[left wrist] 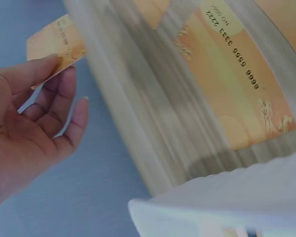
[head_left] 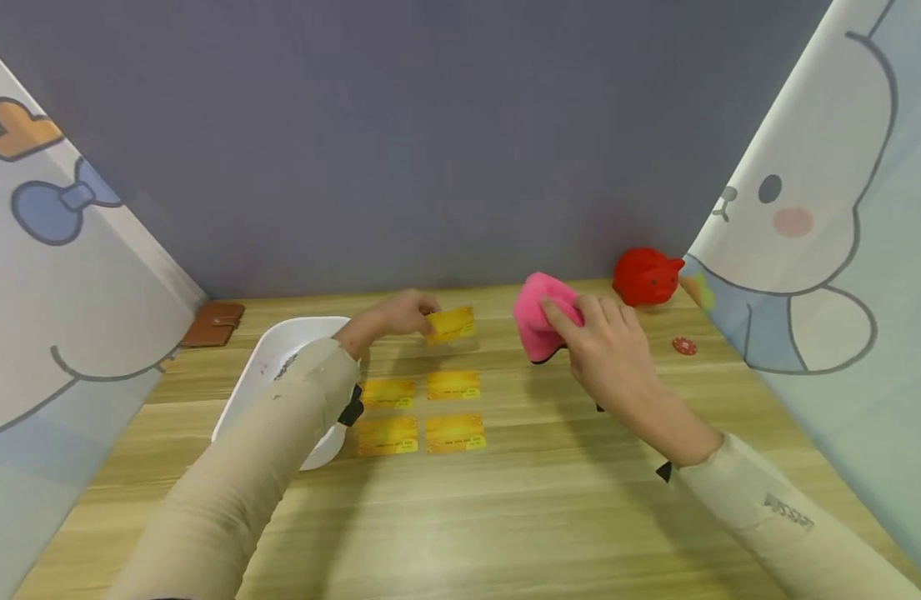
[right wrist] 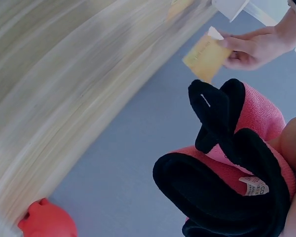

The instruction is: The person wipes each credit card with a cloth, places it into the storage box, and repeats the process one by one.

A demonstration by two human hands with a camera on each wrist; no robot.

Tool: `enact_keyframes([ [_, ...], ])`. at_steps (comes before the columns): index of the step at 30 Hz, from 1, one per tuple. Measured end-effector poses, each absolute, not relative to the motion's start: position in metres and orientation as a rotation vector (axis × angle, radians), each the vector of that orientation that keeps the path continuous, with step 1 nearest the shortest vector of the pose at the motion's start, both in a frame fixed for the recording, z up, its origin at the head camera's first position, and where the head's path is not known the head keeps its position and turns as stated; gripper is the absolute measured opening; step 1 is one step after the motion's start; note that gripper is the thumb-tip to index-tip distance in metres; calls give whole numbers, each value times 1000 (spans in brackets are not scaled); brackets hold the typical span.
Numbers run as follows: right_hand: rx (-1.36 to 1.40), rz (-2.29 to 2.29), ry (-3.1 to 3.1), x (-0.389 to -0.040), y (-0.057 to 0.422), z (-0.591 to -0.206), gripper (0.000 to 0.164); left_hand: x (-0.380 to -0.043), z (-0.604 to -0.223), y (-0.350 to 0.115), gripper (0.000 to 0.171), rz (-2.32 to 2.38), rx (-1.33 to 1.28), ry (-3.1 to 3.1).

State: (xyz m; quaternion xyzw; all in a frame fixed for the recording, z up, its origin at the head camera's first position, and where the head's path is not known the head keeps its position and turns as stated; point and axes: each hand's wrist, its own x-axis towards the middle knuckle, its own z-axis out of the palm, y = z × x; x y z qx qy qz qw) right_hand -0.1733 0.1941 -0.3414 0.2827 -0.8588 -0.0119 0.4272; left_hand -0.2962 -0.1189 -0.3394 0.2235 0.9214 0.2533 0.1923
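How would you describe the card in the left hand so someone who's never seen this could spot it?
Start at the wooden table and find the four yellow cards lying in two rows, right of the white tray. Just beyond them toward the grey wall, the left hand pinches another yellow card. It alone is lifted off the table; the other four lie flat.

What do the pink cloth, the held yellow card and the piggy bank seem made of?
Pink cloth: soft, matte, perhaps terry fabric; its surface looks fuzzy.
Held yellow card: thin printed plastic or coated paper, perhaps glossy; it looks stiff.
Piggy bank: probably smooth plastic, from its even colour and rounded shape; ceramic remains possible.
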Motion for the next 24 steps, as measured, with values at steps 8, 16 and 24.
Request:
enact_keyframes([
  [8, 702, -33, -2150, -172, 192, -338, 55, -276, -323, -134, 38, 1040, 634, 2673],
  [16, 690, -4, -2126, -170, 186, -334, 51, -256, -308, -135, 32, 1432, 534, 2583],
  [24, 688, 10, -2081, -172, 177, -327, 41, -237, -296, -126, 39, 1693, 391, 2395],
])
